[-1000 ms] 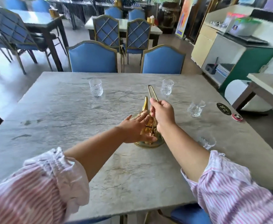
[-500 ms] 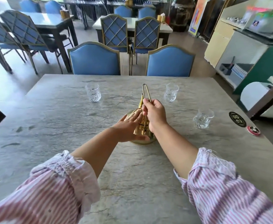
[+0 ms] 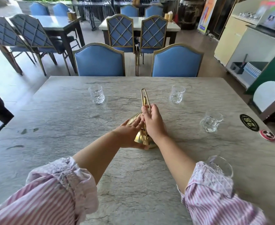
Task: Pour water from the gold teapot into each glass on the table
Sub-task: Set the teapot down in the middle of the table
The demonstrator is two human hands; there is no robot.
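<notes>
Head view looks down over my two forearms in pink striped sleeves (image 3: 55,197) onto the grey marble table (image 3: 60,127); the gold teapot (image 3: 142,138) sits on it near the middle, mostly hidden behind my hands, with only its rounded body, a bit of lid and the thin wire handle (image 3: 144,98) rising upright above my knuckles; my right hand (image 3: 153,122) has its fingers curled closed around the lower part of that handle, thumb pressed against the wire; my left hand (image 3: 130,133) lies flat against the pot's left side, fingers straight and together, palm cupping the metal, not gripping anything; four glasses ring the pot, all apart from it; the far left glass (image 3: 96,94) and the far right glass (image 3: 176,94) stand upright near the table's far edge; a third glass (image 3: 210,121) stands to the right of my right hand, and I cannot tell how full any of them is; the nearest glass (image 3: 221,166) is half covered by my right sleeve cuff; beyond the third glass a black round coaster (image 3: 249,122) and a red one (image 3: 267,135) lie close to the right edge; two blue chairs (image 3: 99,62) are tucked against the far side.
</notes>
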